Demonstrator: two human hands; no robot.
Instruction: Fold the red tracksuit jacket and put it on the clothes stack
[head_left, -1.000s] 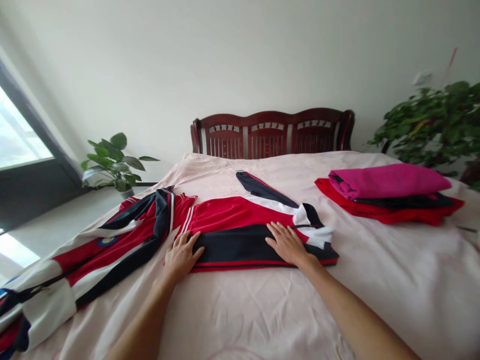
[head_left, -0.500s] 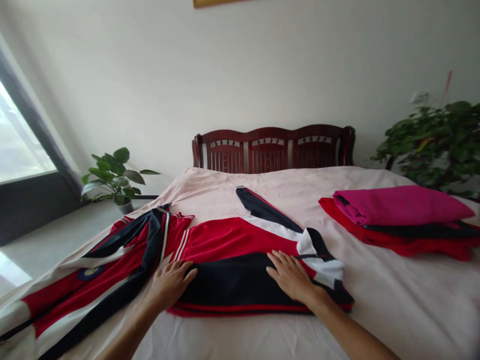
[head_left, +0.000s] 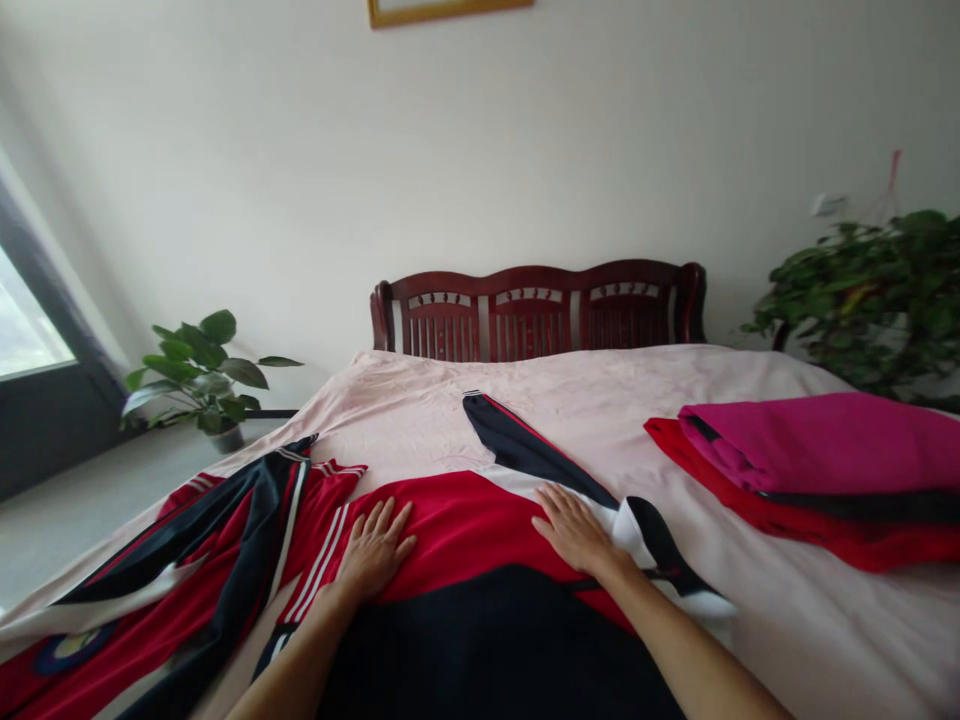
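A red, white and navy jacket lies on the bed in front of me, collar to the right. One navy sleeve stretches toward the headboard, and a wide navy part lies nearest my body. My left hand rests flat on the red cloth beside the striped hem, fingers spread. Flat on the red and white cloth near the collar is my right hand, its fingers also stretched out. Neither hand grips the fabric. To the left, a second red, navy and white jacket lies spread and rumpled.
A stack of folded clothes, magenta on top, sits on the right of the pink bedsheet. The wooden headboard stands at the wall. Potted plants are at the left and right.
Both hands have moved away from me, from the navy part up onto the red cloth. The navy part now reaches closer to my body. The view has shifted slightly.
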